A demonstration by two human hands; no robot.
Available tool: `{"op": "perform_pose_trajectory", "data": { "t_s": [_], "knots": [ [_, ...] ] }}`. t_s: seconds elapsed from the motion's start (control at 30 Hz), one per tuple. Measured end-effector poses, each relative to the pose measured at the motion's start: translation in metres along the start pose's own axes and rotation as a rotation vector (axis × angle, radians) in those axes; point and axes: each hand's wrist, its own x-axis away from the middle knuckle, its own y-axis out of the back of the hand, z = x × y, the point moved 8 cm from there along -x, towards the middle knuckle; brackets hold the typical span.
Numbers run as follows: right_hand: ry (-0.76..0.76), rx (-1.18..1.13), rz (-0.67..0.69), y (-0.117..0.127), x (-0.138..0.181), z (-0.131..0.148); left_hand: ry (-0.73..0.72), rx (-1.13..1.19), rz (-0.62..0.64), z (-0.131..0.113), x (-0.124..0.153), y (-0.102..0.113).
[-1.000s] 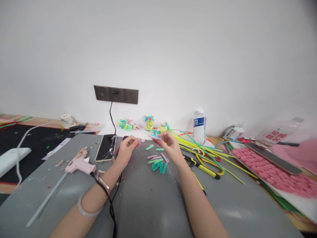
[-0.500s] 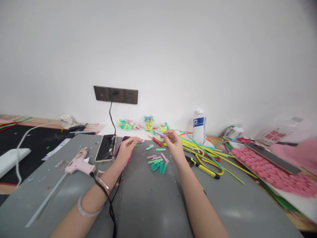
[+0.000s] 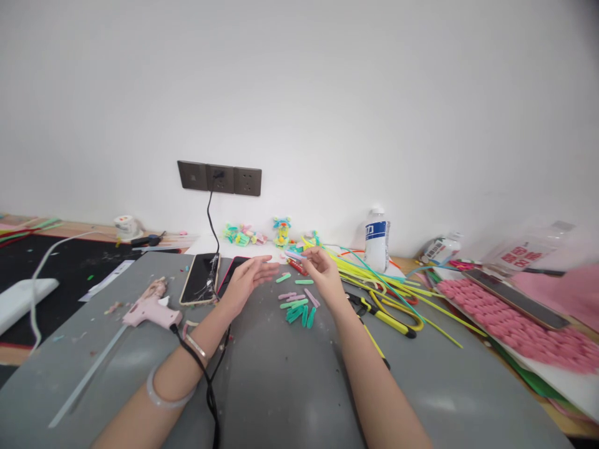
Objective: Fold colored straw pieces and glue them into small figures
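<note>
My left hand [image 3: 247,279] hangs just above the surface [image 3: 281,393] near the middle of its far edge. The palm is turned up, the fingers are spread and it holds nothing. My right hand [image 3: 322,274] is just beside it, closed in a pinch. Thumb and fingertips grip a short pastel piece [image 3: 294,255], lifted off the surface, with its free end pointing toward the left hand.

Below the gap between the hands, a heap of green and pink bits [image 3: 297,305] lies on the surface. Two phones lie face up just left of the left hand: one with a cracked screen [image 3: 200,278] and one in a pink case [image 3: 231,274]. A pink glue gun [image 3: 148,309] rests toward the left edge, and its black cord runs under my left forearm. Right of my right wrist lie yellow-handled cutters [image 3: 384,315], with long yellow stems [image 3: 374,274] fanned out behind them. A white bottle [image 3: 375,238] stands at the far edge, and a board of pink pieces [image 3: 512,329] lies along the right edge.
</note>
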Motion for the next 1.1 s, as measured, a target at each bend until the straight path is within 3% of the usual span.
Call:
{"op": "perform_pose_trajectory", "data": {
  "t_s": [0.43, 0.63, 1.1],
  "knots": [
    [-0.045, 0.001, 0.128, -0.015, 0.005, -0.004, -0.253, -0.552, 0.068, -0.022, 0.011, -0.013],
    [0.016, 0.139, 0.214, -0.024, 0.01, 0.005, -0.376, -0.726, 0.063, -0.03, 0.013, -0.018],
    [0.082, 0.2, 0.31, -0.032, 0.014, 0.014, -0.425, -0.747, -0.018, -0.035, 0.014, -0.013]
  ]
}}
